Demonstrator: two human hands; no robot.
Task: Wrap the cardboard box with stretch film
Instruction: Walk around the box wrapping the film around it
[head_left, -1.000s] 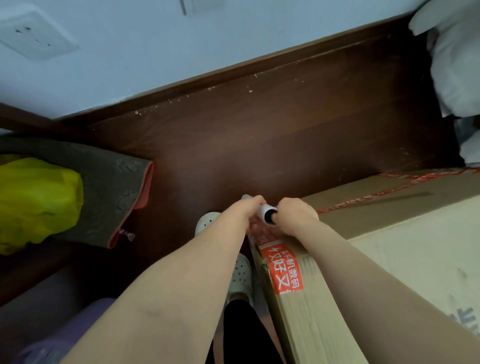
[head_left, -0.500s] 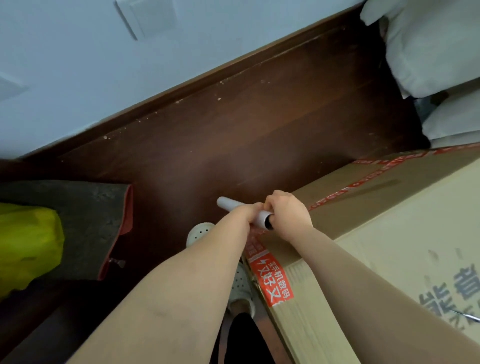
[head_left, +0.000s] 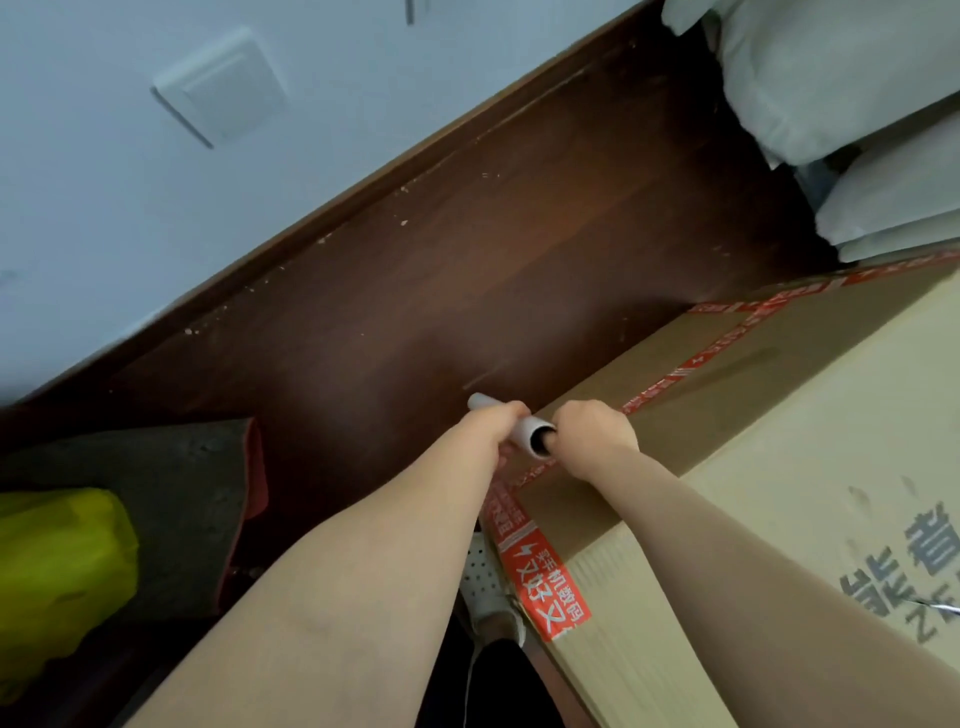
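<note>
- Both forearms reached forward and down from the bottom of the view, and the hands met just above the near corner of the cardboard box (head_left: 779, 467).
- The left hand (head_left: 496, 423) was closed around the film roll (head_left: 532, 434), with its fingers curled over the middle of the grey tube; the far end of the tube stuck out beyond the knuckles.
- The right hand (head_left: 592, 434) was made into a fist against the open near end of the tube and held it there (its fingers were tucked under, so their exact position could not be seen).
- The tube lay tilted, across the box corner, between the two hands.
- The film itself could not be made out.
- The box stood on the dark wooden floor (head_left: 467, 286), at the right side, with red tape (head_left: 545, 582) along its edges.
- A white shoe (head_left: 485, 587) showed just beside the box, under the left forearm.
- At the left lay a grey mat (head_left: 156, 493) and a yellow bag (head_left: 57, 561).
- A white switch (head_left: 223, 88) was on the wall.
</note>
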